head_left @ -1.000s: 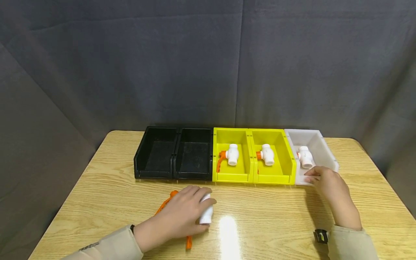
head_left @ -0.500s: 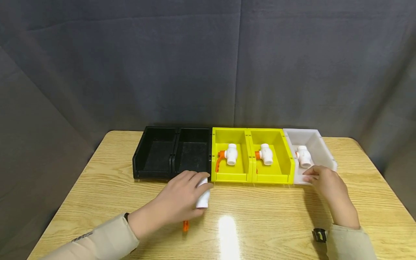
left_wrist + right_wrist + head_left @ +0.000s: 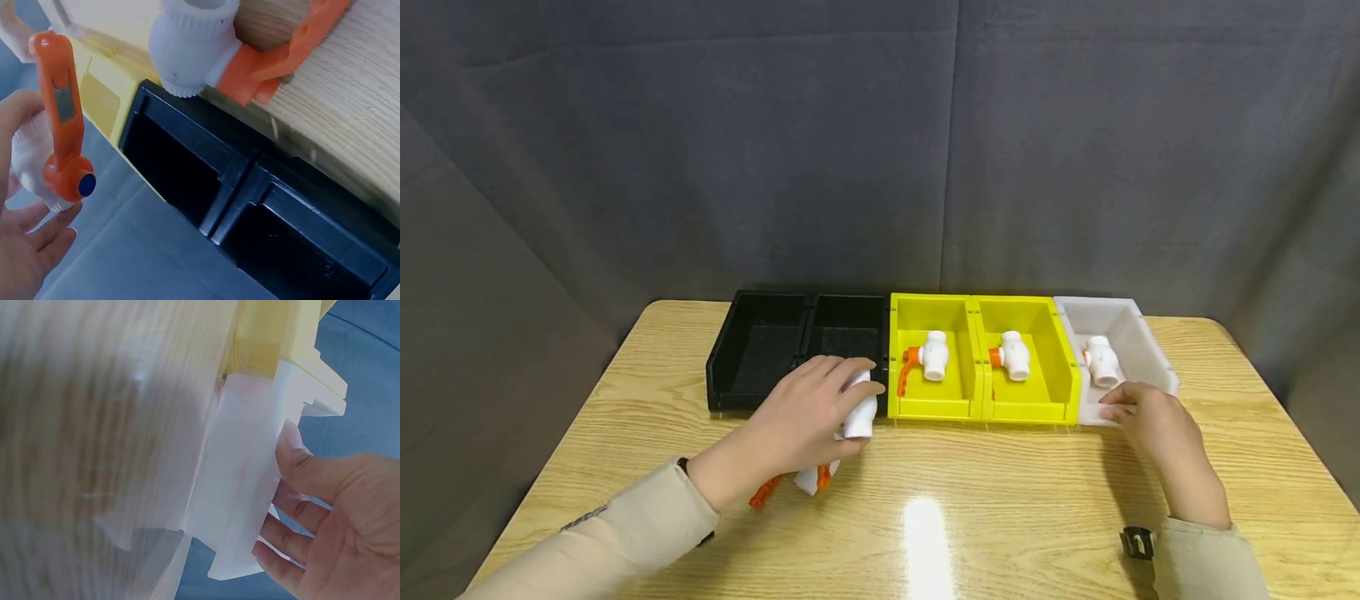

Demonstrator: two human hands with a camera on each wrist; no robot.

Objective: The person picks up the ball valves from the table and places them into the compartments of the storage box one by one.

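Observation:
My left hand point(image 3: 808, 408) holds a white ball valve point(image 3: 859, 408) with an orange lever above the table, before the second black bin point(image 3: 846, 333). In the left wrist view, the held valve's orange lever point(image 3: 60, 100) faces the camera. A second ball valve point(image 3: 187, 47) lies on the table, mostly hidden under my left hand in the head view. My right hand point(image 3: 1161, 429) rests at the front rim of the white bin point(image 3: 1153, 346), fingers loosely bent. Inside that bin lies another ball valve point(image 3: 1102, 362), apart from my fingers.
Two yellow bins point(image 3: 936, 408) stand mid-row, each with a white ball valve point(image 3: 935, 357) inside. A further black bin point(image 3: 760, 358) ends the row at the left. Behind the wooden table point(image 3: 1000, 508) hangs a dark grey curtain point(image 3: 850, 150).
My left hand has lifted its valve and moved away from me toward the black bins, uncovering part of the valve on the table. My right hand stays at the white bin.

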